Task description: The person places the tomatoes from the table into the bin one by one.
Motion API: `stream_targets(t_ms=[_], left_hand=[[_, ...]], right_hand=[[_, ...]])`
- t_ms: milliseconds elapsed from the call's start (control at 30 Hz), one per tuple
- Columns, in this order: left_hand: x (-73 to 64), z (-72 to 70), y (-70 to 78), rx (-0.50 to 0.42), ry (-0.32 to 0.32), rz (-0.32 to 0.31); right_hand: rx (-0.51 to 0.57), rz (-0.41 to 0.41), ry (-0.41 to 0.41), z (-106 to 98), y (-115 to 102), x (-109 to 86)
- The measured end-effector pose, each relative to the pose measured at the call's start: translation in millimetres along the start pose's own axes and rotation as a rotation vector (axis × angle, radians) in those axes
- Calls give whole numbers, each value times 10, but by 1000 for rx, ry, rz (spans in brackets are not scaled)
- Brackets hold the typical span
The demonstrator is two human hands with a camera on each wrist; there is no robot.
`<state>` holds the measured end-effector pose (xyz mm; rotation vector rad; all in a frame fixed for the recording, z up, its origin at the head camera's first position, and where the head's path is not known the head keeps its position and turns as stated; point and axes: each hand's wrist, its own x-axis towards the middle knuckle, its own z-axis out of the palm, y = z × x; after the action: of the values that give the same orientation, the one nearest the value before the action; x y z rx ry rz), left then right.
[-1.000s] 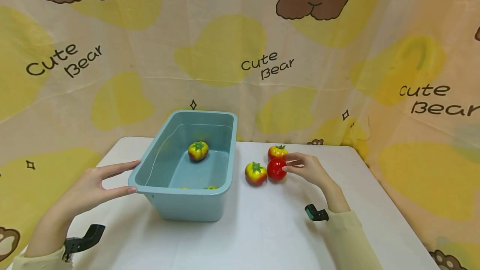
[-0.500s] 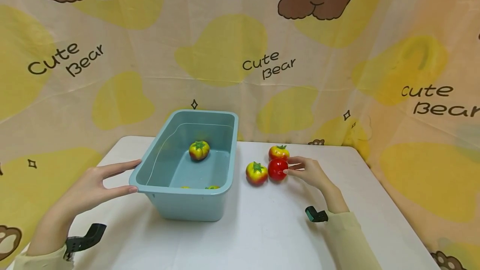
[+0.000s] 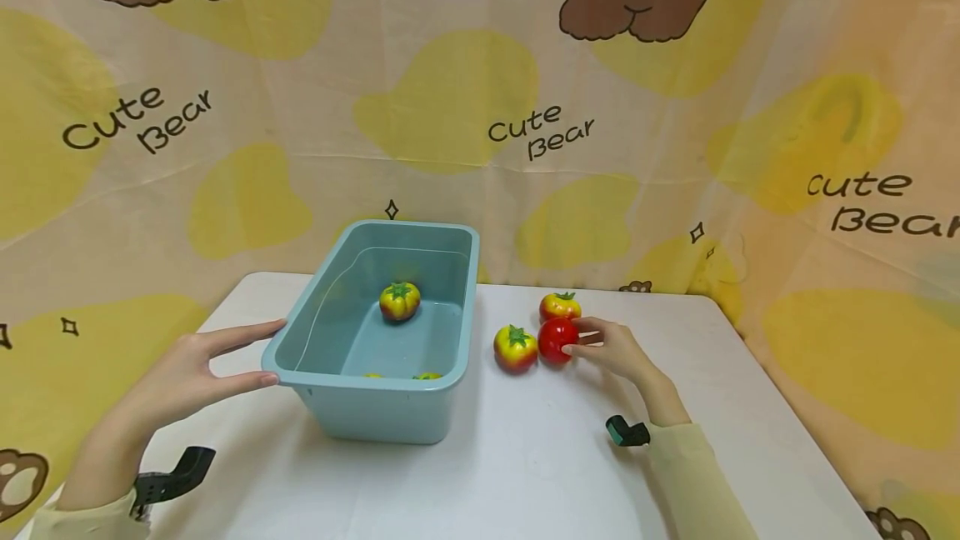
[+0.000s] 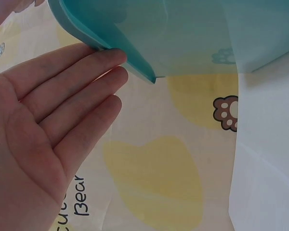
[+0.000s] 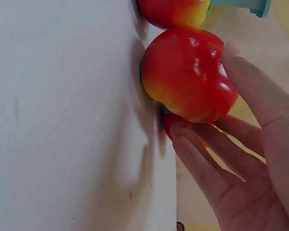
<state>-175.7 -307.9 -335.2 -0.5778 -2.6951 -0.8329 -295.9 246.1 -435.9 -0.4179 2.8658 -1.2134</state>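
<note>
"fingers (image 3: 243,337) of the left hand (image 3: 168,382) are straight and spread wide, touching the blue bin (image 3: 375,415) at its rim. what's inside?"

"one yellow fruit (image 3: 400,302) toward the far end, plus two slivers of fruit (image 3: 427,376) behind the near wall. i'd judge about half of them in."

"and what's left on the table (image 3: 540,457)?"

"three. the front fruit (image 3: 516,348) stands nearest the bin, clear of the fingers. then comes the red fruit (image 3: 557,342), just beside it, with the back fruit (image 3: 560,306) behind."

"does the right hand (image 3: 615,352) have the red one?"

"yes, fingers narrowed on its right side, thumb in front. whether it's off the table, i can't tell."
</note>
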Motion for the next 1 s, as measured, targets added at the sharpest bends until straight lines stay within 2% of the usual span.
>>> stream_targets(t_ms=[567, 733, 1000], left_hand=[[-8, 4, 6, -24, -5, -7], [-12, 7, -7, -28, -8, -13], [-9, 9, -15, -26, -5, -10]], right_hand=[[-8, 53, 9, 119, -62, 12], [0, 91, 7, 120, -61, 3], [17, 95, 26, 126, -67, 15]])
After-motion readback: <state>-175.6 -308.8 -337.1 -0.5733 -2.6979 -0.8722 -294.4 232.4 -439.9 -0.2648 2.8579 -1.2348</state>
